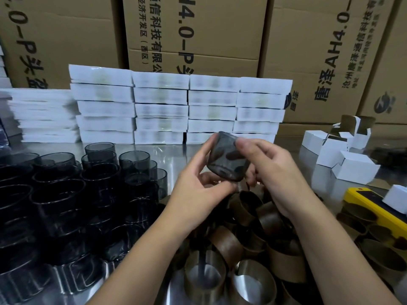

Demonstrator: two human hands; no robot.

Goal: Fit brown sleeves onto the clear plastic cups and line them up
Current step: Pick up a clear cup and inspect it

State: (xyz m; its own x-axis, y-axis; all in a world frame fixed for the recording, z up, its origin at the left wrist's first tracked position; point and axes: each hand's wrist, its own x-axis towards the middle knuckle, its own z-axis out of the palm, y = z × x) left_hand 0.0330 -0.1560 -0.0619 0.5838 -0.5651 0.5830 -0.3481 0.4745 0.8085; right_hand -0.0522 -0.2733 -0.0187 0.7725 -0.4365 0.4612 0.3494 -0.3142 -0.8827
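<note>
1. Brown sleeves [222,245] heaped at lower centre: probably light, easily crushed card rings.
2. Above them, at mid-frame, left hand [198,192] and right hand [273,172] both grip one smoky clear cup [226,159]; it looks thin and slick, best held by the rims.
3. Unsleeved cups [99,172] crowd the left.

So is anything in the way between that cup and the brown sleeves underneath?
Nothing visible. The left hand and right hand hold the cup in the air, and the sleeves lie heaped just below it, with only open space between them.
</note>
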